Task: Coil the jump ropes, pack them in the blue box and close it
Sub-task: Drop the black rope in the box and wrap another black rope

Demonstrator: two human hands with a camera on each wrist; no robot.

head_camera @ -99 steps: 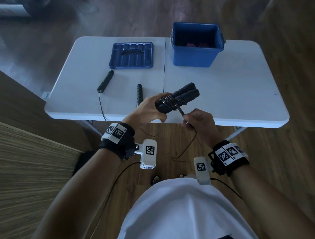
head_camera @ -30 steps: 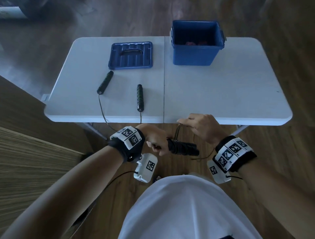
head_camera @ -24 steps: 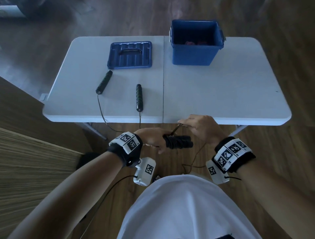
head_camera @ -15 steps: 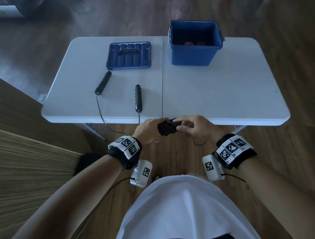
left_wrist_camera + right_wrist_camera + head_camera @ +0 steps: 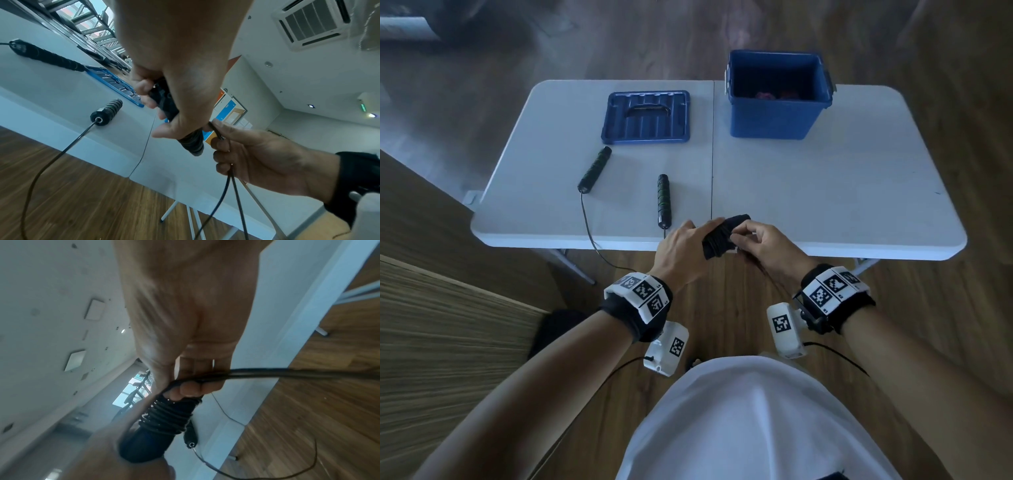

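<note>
My left hand grips a pair of black jump-rope handles at the table's front edge. Black cord is wound in several turns around them. My right hand is just right of the bundle and pinches the loose cord, which hangs down toward the floor. A second rope lies on the table's left half, with one handle angled and one handle pointing at me. Its cord drops over the edge. The open blue box stands at the back, right of centre.
The blue lid lies flat left of the box, handle side up. Something reddish lies at the bottom of the box. The white folding table has a seam down its middle. Wooden floor surrounds it.
Both hands rose from below the table's front edge up to it, carrying the handle bundle. More cord is wound on the handles and less hangs loose.
</note>
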